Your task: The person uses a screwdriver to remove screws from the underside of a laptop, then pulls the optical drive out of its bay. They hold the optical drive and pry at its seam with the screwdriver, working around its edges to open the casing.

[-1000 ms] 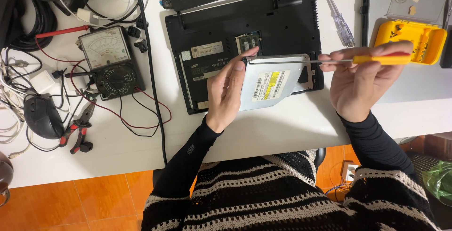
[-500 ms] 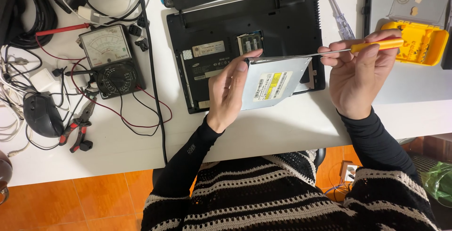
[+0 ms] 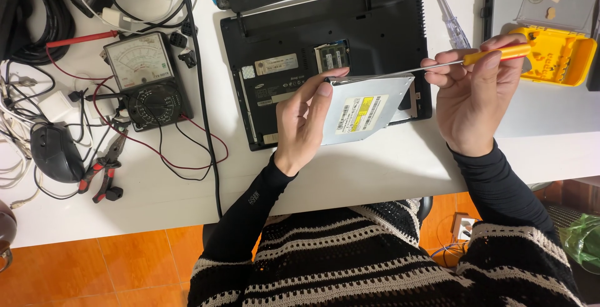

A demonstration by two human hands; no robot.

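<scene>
My left hand [image 3: 306,122] grips a flat silver optical drive [image 3: 365,110] by its left edge and holds it tilted above the white desk. A yellow-and-white label shows on its top. My right hand [image 3: 478,94] holds a screwdriver with a yellow handle [image 3: 500,52]. Its thin metal shaft runs left, and the tip rests at the drive's upper edge. Just behind the drive lies an upside-down black laptop [image 3: 375,25] with a memory bay uncovered.
An analog multimeter [image 3: 145,80] with red and black leads lies at the left, beside pliers [image 3: 103,169], a black mouse [image 3: 56,152] and tangled cables. A yellow bit case [image 3: 562,57] and a clear-handled screwdriver [image 3: 451,19] lie at the right. The desk's front edge is near my body.
My right hand has tilted the screwdriver, with the handle higher and the tip lower at the drive's upper edge. My left hand turned the drive slightly. Nothing was let go.
</scene>
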